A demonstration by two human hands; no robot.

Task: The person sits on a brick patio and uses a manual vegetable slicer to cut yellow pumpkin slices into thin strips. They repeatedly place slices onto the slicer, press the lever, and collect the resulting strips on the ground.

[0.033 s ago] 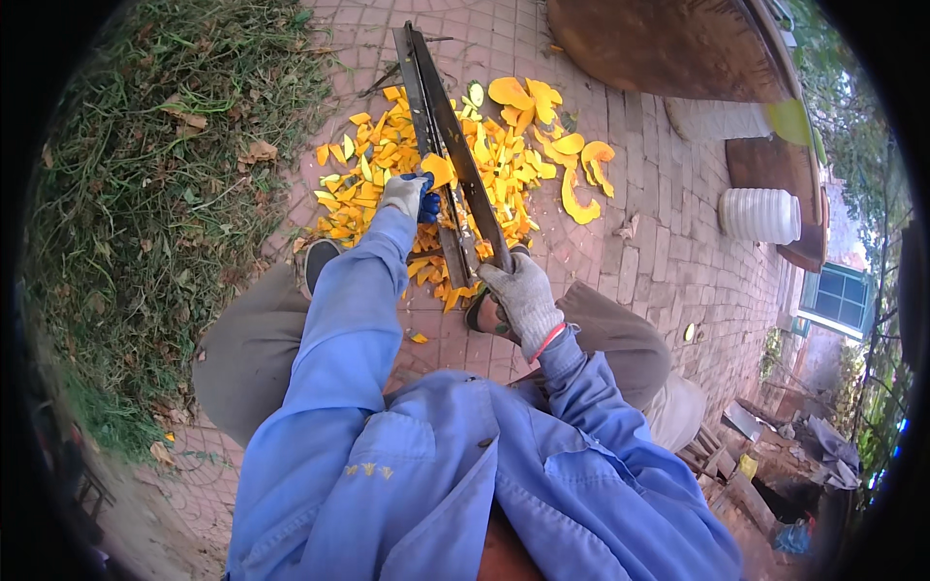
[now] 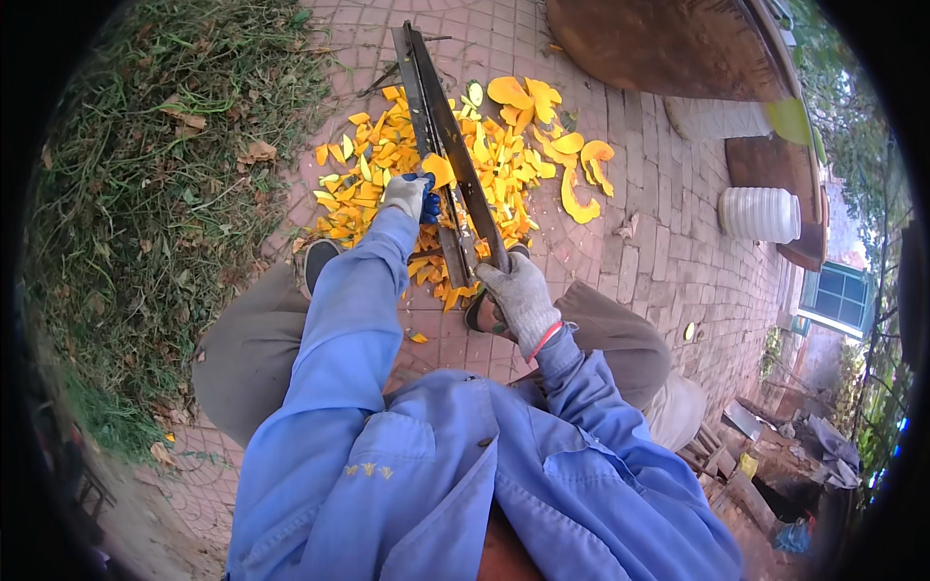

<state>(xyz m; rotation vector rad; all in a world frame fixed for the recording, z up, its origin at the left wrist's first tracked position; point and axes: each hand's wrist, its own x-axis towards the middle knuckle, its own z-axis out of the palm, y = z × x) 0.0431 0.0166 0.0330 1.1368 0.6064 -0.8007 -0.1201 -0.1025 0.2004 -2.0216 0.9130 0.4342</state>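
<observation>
My right hand (image 2: 521, 298), in a grey-white knit glove, is closed round the near end of a long dark hinged blade (image 2: 468, 169). The blade stands raised at an angle beside a long metal-edged base (image 2: 423, 116), and the two meet at the far end. My left hand (image 2: 411, 197), in a white and blue glove, grips a piece of orange pumpkin (image 2: 439, 171) at the gap between blade and base. Its fingertips are partly hidden. Many cut pumpkin pieces (image 2: 373, 160) lie in a heap under and around the cutter.
Larger curved pumpkin slices (image 2: 579, 205) lie right of the heap on the brick paving (image 2: 639, 232). A mass of dry and green stalks (image 2: 165, 194) covers the left side. A big brown vessel (image 2: 668, 48) and a white ribbed container (image 2: 760, 214) stand at the right; debris (image 2: 775, 465) lies lower right.
My right hand and the blade's near end have shifted very slightly left. The left hand and the pumpkin piece look unmoved.
</observation>
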